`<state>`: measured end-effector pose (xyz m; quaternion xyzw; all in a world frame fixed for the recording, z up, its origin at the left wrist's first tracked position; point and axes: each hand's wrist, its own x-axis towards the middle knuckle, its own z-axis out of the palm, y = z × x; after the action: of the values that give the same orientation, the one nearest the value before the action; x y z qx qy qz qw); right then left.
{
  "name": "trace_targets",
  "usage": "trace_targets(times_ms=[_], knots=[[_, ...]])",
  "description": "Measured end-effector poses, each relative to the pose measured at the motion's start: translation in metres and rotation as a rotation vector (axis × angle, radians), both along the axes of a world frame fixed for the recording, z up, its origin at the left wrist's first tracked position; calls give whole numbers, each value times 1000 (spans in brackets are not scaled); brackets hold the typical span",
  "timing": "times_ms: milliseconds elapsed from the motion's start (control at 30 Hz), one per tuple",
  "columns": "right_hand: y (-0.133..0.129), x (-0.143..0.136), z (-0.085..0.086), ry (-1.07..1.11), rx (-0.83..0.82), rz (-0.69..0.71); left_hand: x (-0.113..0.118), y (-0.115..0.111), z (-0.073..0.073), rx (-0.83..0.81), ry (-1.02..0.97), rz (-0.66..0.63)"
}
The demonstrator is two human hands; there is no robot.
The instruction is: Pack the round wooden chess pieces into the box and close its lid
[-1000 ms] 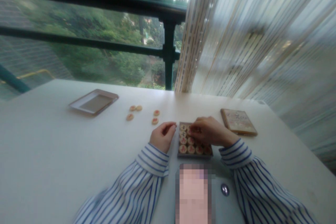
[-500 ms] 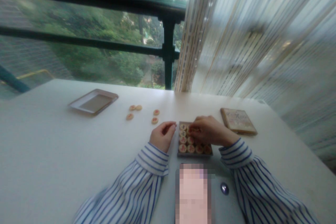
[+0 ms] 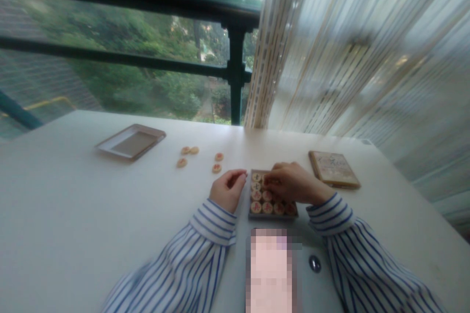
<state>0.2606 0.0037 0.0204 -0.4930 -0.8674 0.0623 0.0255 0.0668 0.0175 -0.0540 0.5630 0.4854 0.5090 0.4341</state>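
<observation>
A shallow box stands in front of me, holding rows of round wooden pieces marked with red or dark characters. My right hand lies over its upper right part, fingers bent and closed at the pieces; whatever is between the fingertips is hidden. Just left of the box, my left hand rests with thumb and fingertips pinched together, and anything in them is too small to name. Beyond it, two red-marked pieces lie on the table. Farther left is a group of three pieces.
On the white table, an empty tray lies at the back left. A flat patterned box is at the right. Near me are a pixelated upright shape and a small dark oval object. Railings and a curtain stand behind.
</observation>
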Motion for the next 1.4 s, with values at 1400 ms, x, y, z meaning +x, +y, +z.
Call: trace_targets(times_ms=[1400], knots=[[-2, -3, 5, -36, -40, 7, 1, -1, 3, -13, 26, 15]])
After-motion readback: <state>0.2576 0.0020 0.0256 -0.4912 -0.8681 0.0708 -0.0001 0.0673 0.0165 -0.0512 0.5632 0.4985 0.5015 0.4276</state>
